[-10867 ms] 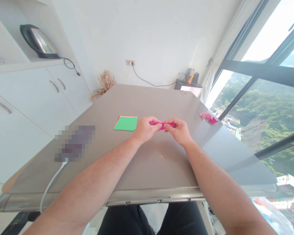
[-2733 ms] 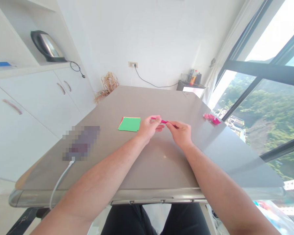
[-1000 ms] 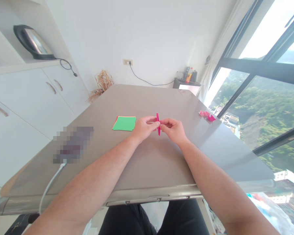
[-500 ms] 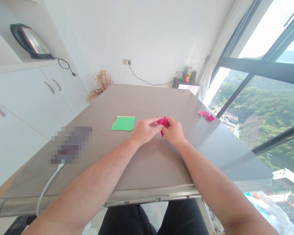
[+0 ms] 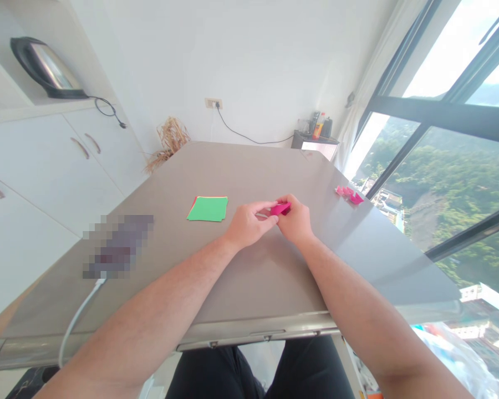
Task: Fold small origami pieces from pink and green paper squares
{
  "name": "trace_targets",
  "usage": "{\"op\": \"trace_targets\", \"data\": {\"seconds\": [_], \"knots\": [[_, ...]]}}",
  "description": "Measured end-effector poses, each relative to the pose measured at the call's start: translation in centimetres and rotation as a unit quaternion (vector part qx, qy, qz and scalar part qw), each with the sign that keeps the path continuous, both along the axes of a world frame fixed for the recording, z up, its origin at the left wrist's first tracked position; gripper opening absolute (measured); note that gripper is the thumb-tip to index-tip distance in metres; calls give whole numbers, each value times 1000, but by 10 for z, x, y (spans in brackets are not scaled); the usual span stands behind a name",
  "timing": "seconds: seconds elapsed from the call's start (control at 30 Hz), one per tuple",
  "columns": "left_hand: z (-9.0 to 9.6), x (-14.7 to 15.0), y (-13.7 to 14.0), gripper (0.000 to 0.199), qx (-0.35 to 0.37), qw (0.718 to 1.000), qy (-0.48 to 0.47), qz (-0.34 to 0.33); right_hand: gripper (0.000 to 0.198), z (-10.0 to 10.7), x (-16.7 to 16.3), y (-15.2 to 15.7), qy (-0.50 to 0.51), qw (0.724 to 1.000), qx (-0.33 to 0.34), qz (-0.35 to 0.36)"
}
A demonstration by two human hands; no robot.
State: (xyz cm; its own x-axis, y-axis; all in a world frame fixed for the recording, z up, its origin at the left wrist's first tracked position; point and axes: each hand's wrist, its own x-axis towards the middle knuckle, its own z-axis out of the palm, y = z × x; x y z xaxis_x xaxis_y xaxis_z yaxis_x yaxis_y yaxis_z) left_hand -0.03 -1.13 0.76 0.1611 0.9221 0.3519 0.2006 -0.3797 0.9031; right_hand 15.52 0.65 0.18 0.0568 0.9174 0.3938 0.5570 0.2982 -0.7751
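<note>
A small piece of folded magenta paper (image 5: pixel 279 209) is held just above the table, between both hands. My left hand (image 5: pixel 249 223) pinches its left end with thumb and fingers. Around its right side, the fingers of my right hand (image 5: pixel 294 220) are closed, hiding part of the paper. Left of my left hand lies a stack of square paper sheets (image 5: pixel 208 209), green on top, with red and orange edges showing beneath. Several pink folded paper pieces (image 5: pixel 349 194) sit near the table's right edge.
The grey table (image 5: pixel 249 172) reaches toward the white wall. A blurred-out dark object (image 5: pixel 118 246) with a white cable (image 5: pixel 80 316) lies at the left. Large windows (image 5: pixel 453 144) border the right side, and a small cabinet (image 5: pixel 316 145) with bottles stands behind the table.
The folded magenta paper has turned from upright to nearly flat between my hands. My fingers have shifted their hold on it. The view has moved slightly.
</note>
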Motion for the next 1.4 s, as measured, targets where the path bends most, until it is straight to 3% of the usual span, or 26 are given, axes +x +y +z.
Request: {"op": "trace_targets", "data": {"seconds": [0.4, 0.6, 0.77, 0.93, 1.07, 1.2, 1.4], "knots": [[-3, 0, 6, 36, -31, 996, -70, -41, 18, -2, -2, 0, 0, 1000, 14, -4], [-1, 0, 12, 28, -127, 969, -209, -38, 12, 1, -3, -5, 24, 999, 12, 26], [0, -2, 17, 27, -177, 949, -262, -12, 18, 3, -6, -10, 44, 996, 30, 70], [4, -5, 17, 21, -194, 946, -259, 7, 18, 2, -6, -8, 53, 996, 35, 65], [2, -6, 17, 30, -263, 933, -241, -46, 19, 0, -6, -5, 54, 992, 96, 55], [-1, -6, 17, 32, -270, 929, -238, -88, 15, -1, -5, -5, 49, 990, 125, 48], [-3, -9, 17, 31, -247, 936, -226, -105, 17, 0, -4, -3, 121, 990, 43, 58]]}}
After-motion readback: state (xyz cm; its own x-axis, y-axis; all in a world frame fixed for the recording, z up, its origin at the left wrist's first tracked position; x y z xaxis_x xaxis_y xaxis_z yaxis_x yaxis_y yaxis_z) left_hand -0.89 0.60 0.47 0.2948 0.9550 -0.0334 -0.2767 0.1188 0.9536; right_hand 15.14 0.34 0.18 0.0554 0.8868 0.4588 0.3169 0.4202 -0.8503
